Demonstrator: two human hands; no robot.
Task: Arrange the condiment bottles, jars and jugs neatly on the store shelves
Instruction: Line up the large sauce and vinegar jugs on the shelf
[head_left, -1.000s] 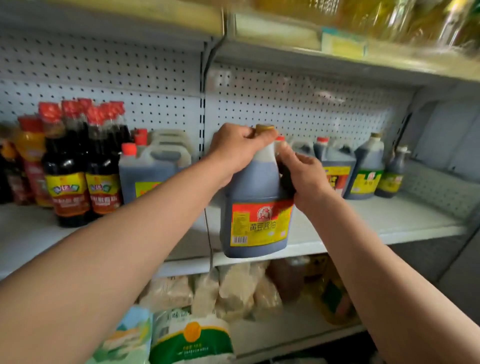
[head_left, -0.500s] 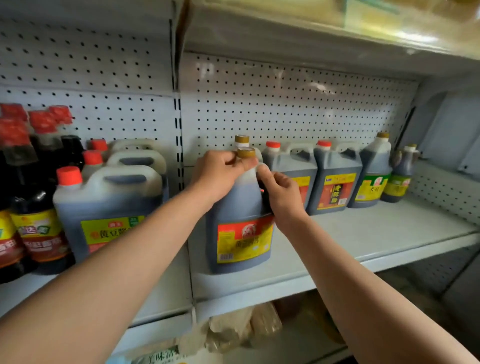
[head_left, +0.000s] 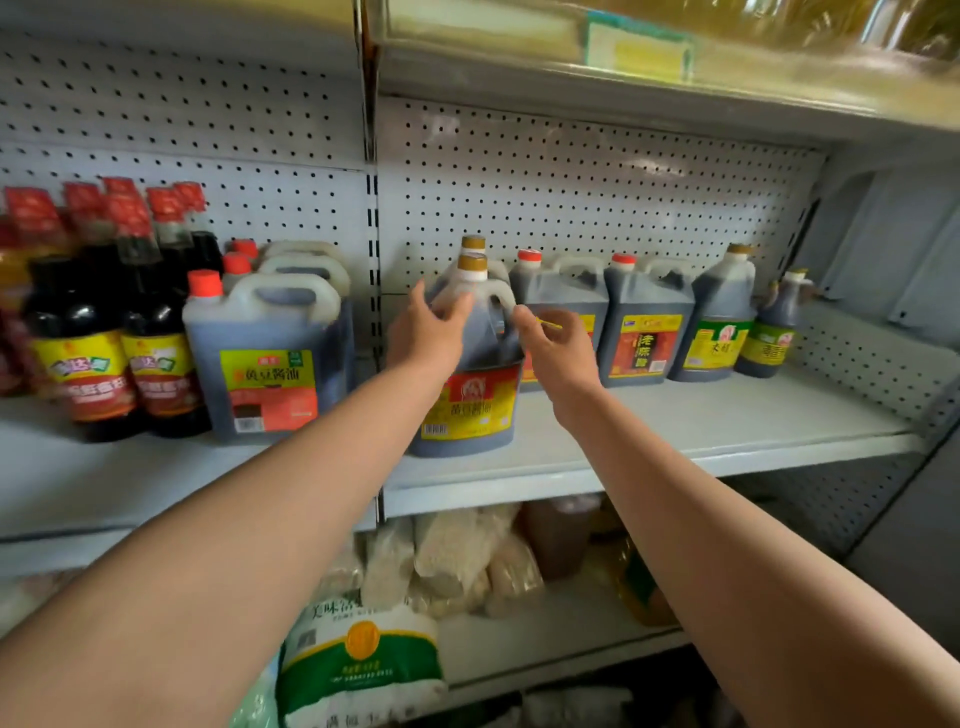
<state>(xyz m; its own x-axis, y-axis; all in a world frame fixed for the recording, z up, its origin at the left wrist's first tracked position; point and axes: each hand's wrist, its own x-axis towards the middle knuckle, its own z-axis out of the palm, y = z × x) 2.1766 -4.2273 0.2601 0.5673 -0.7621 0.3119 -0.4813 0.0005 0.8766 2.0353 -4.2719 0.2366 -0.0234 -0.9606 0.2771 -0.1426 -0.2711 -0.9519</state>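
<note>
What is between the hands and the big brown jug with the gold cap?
Nothing visible. The left hand touches the jug at its shoulder; the right hand hovers beside the handle.

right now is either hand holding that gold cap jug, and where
Nothing is firmly held. The left hand touches the jug at its shoulder with loose fingers; the right hand hangs just beside the handle, open. The jug stands on the shelf.

Evenly and softly lit, daylight-like, brightest on the white pegboard (head_left: 571, 171). Yellowish glare along the upper shelf (head_left: 675, 78), smeared by blur. Dim underneath, the lower shelf (head_left: 545, 654) in shadow. Strong wide-angle bowing toward the edges. Slightly soft on the red-capped bottles (head_left: 78, 312) at left and on both hands.
</note>
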